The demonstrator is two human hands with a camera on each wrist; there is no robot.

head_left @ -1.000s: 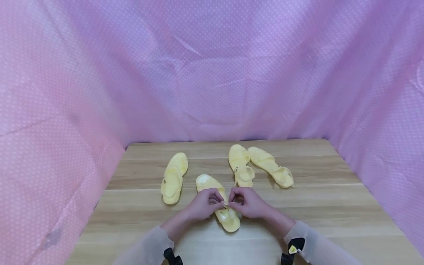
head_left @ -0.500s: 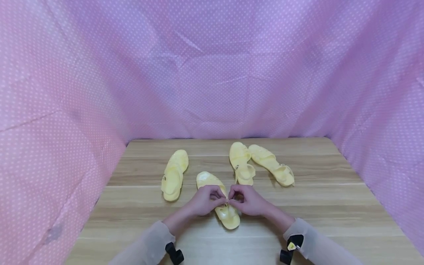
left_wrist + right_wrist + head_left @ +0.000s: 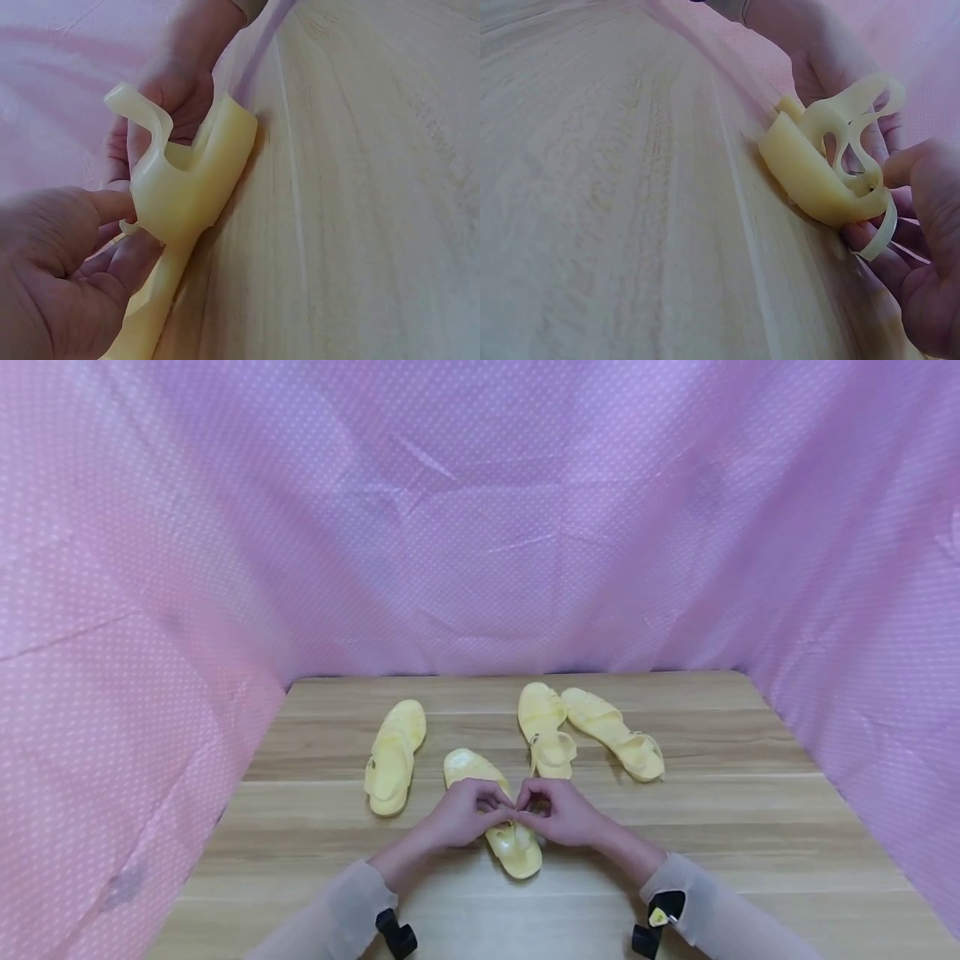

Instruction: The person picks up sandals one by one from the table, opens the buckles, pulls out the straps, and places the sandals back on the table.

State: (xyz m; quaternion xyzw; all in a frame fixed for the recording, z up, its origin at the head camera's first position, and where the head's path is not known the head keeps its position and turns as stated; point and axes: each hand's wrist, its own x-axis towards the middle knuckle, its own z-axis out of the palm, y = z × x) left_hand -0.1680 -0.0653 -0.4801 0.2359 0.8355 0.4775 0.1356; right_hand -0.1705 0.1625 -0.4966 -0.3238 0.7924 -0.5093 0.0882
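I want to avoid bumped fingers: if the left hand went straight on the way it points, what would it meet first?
Beyond the sandal that the left hand holds, probably the right hand: in the head view their fingertips nearly meet, though depth is unclear.

No text or numbers legible — yellow tag (image 3: 657, 917) on black right-wrist strap (image 3: 676, 903) too small to read.

We're looking at a wood-grain table (image 3: 750, 860), and clocking from its middle we've got one yellow sandal (image 3: 392, 767) around 10 o'clock, a second sandal (image 3: 543, 725) near 1, a third sandal (image 3: 612, 732) just beside it at 2. Creased pink-purple dotted sheeting (image 3: 480, 543) wraps 9 through 3.
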